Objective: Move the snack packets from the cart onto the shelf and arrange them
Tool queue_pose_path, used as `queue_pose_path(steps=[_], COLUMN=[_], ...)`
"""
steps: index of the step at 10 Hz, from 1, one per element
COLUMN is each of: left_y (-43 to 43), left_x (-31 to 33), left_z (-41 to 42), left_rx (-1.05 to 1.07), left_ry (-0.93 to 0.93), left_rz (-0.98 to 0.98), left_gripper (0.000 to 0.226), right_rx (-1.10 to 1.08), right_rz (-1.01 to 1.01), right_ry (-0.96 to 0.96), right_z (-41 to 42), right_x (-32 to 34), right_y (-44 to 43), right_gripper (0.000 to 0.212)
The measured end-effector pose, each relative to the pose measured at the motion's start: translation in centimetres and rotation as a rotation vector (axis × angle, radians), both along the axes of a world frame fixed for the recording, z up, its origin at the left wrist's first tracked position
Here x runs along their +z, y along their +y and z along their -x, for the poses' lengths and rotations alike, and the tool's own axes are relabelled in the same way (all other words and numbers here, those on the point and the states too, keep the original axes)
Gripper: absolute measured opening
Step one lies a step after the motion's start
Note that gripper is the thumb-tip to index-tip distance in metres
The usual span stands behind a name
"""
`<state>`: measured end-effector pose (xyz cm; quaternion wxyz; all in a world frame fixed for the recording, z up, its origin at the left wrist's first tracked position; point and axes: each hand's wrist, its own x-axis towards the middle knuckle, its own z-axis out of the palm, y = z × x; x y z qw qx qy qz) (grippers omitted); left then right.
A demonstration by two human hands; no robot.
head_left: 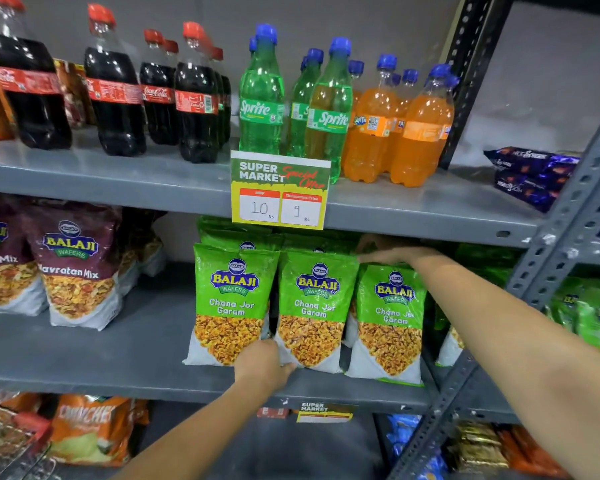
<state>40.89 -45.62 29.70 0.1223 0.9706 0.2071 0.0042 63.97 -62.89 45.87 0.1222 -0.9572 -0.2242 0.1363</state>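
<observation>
1. We see three green packets standing upright in a row at the front of the middle shelf [135,355], long axes vertical, printed faces toward us, logos at the top and white bottoms on the shelf.
2. The left packet [231,303] and middle packet [314,306] stand just beside each other; the right packet [392,320] sits a little lower in view, touching the middle one at its side.
3. More green packets stand behind this row, only their tops showing.
4. Our left hand [264,367] is at the foot of the row, where the left and middle packets meet. Its grip is loosely curled, fingers against the lower edges of the two packets; we cannot tell whether it is pinching either.
5. Our right hand [392,252] reaches over the top edge of the right packet, under the upper shelf. Its fingers are blurred and partly hidden, so we cannot tell how far the grip is open or whether it holds the packet top.
6. Maroon packets [77,265] stand upright further left on the same shelf, well apart from the green row.
7. A price card [279,190] hangs from the upper shelf edge above the green packets.
8. At bottom left a corner of a wire cart [7,441] shows.
</observation>
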Motion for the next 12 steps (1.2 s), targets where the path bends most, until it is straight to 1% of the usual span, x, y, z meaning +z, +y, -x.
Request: queue_pose_path(steps=[1, 2, 3, 4, 5, 7, 8, 9, 10, 11, 12], left_y=[-2.9, -6.3, -8.8, -10.2, -10.9, -11.0, -10.6, -10.2, -9.5, -8.3, -7.0], left_x=[1.2, 1.3, 1.3, 1.2, 0.8, -0.3, -0.2, 0.2, 0.9, 2.3, 4.3], left_z=[-0.7, -2.3, -4.2, -5.8, -6.6, -7.5, -7.8, -7.6, -6.8, -5.5, -3.8], left_rx=[-0.132, -0.249, -0.323, -0.357, -0.333, -0.289, -0.298, -0.309, -0.345, -0.386, -0.436], left_ry=[0.018, 0.008, -0.008, 0.023, 0.046, 0.021, 0.058, 0.076, 0.033, -0.007, -0.067], left_rz=[-0.062, 0.040, 0.018, -0.030, 0.003, 0.068, 0.074, 0.059, 0.039, -0.060, -0.191], left_gripper=[0.042, 0.039, 0.036, 0.042, 0.044, 0.039, 0.040, 0.042, 0.042, 0.043, 0.037], right_rx=[-0.076, -0.043, -0.013, -0.019, -0.037, -0.023, 0.032, -0.013, -0.016, -0.060, -0.071], right_rz=[0.062, 0.101, 0.082, 0.077, 0.073, 0.003, -0.020, -0.039, -0.040, -0.039, 0.068], right_ry=[0.007, -0.018, -0.090, -0.110, -0.060, -0.098, -0.179, -0.190, -0.282, -0.381, -0.571], right_z=[0.2, 0.1, 0.0, -1.1, -2.6, -0.6, -0.3, -0.1, 1.1, 3.3, 5.4], right_x=[0.1, 0.1, -0.2, -1.0, -1.8, -1.5, -1.9, -2.0, -1.9, -2.1, -3.5], right_y=[-1.2, -1.5, -1.6, -2.2, -2.6, -2.6, -2.7, -3.2, -3.2, -3.4, -4.0], right_gripper=[0.072, 0.053, 0.034, 0.049, 0.067, 0.035, 0.021, 0.010, 0.024, 0.044, 0.054])
